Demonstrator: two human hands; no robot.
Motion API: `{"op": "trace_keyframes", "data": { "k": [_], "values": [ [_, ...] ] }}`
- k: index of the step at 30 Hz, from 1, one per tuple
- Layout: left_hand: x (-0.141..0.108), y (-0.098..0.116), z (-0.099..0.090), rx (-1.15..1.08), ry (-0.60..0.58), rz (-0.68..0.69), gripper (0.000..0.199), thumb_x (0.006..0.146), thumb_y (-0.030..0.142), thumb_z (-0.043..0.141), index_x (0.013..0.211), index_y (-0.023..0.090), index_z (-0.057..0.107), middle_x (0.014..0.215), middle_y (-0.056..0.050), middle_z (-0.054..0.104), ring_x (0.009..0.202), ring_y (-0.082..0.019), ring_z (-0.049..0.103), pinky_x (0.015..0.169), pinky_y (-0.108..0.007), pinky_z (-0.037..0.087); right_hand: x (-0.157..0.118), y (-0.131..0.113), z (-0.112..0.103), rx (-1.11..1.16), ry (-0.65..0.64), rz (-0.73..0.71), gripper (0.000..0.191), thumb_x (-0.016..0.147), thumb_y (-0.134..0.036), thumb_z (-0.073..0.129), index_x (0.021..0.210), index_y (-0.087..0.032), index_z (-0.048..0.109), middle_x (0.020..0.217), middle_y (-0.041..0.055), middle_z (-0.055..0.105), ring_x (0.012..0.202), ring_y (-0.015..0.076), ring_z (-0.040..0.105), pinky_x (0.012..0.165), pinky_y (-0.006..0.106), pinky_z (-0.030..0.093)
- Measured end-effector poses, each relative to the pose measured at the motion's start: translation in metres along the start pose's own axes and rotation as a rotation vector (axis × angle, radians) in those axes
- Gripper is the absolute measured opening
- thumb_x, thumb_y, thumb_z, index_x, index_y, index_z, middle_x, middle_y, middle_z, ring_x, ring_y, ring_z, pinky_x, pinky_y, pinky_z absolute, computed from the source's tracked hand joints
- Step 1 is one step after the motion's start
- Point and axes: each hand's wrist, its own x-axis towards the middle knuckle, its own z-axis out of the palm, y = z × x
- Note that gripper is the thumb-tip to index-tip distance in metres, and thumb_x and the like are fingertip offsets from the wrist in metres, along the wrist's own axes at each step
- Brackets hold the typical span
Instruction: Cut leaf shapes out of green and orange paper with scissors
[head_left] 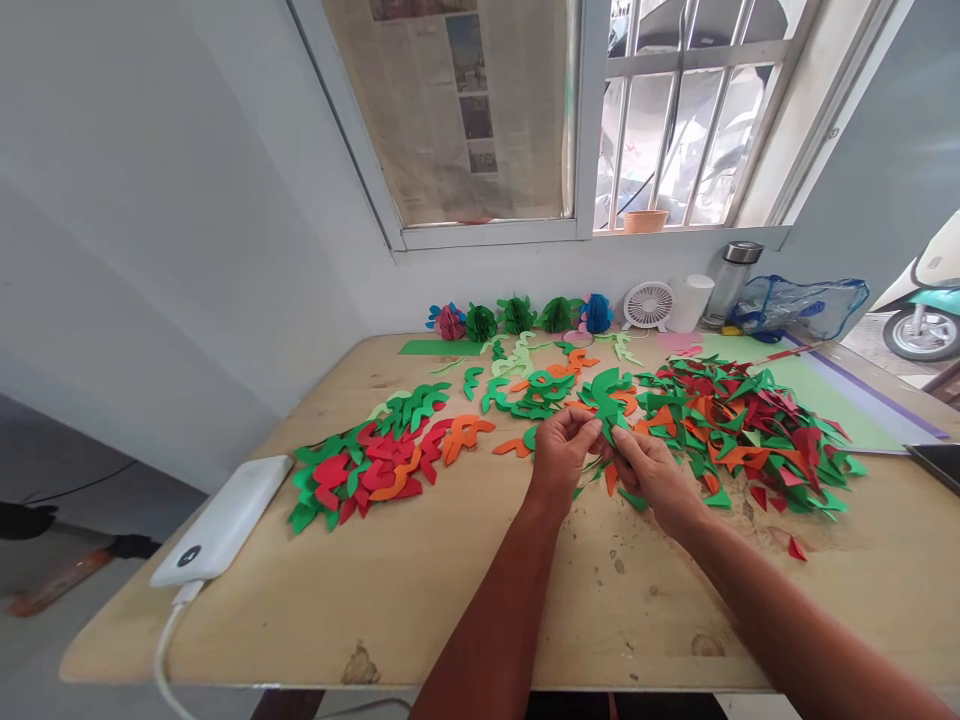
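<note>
Both hands meet over the middle of the wooden table, pinching one green paper piece (pixel 606 392) between thumbs and fingers. My left hand (pixel 564 445) grips its lower left side, and my right hand (pixel 651 468) has its lower right side. Curved green and orange cutouts (pixel 541 393) lie just behind the hands. To the right is a large heap of green, red and orange paper scraps (pixel 739 425). On the left, red, green and orange cutouts (pixel 382 460) lie in an overlapping spread.
A white power bank (pixel 225 520) with a cable sits at the table's left edge. Along the wall stand honeycomb paper figures (pixel 517 315), a small fan (pixel 649 305), a white cup (pixel 690 303) and a bottle (pixel 731 284). A dark device (pixel 937 465) lies far right.
</note>
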Motion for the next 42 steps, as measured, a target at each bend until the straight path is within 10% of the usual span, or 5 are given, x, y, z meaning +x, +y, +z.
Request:
{"op": "trace_keyframes", "data": {
  "k": [25, 42],
  "values": [
    [0.005, -0.009, -0.005, -0.064, 0.008, -0.004, 0.018, 0.063, 0.027, 0.073, 0.064, 0.015, 0.060, 0.052, 0.004, 0.054, 0.048, -0.008, 0.050, 0.056, -0.023, 0.043, 0.000, -0.002, 0.000, -0.127, -0.009, -0.041, 0.054, 0.077, -0.069, 0.054, 0.058, -0.020, 0.049, 0.045, -0.0078, 0.025, 0.041, 0.0076, 0.020, 0.038, 0.023, 0.014],
    [0.009, -0.009, -0.016, -0.335, -0.178, -0.255, 0.021, 0.061, 0.027, 0.076, 0.064, 0.015, 0.059, 0.052, 0.002, 0.055, 0.049, -0.010, 0.050, 0.054, -0.026, 0.040, -0.003, -0.005, -0.004, 0.041, -0.151, 0.096, 0.053, 0.078, -0.069, 0.054, 0.059, -0.020, 0.047, 0.038, -0.0088, 0.031, 0.034, 0.0053, 0.019, 0.037, 0.022, 0.012]
  ]
}}
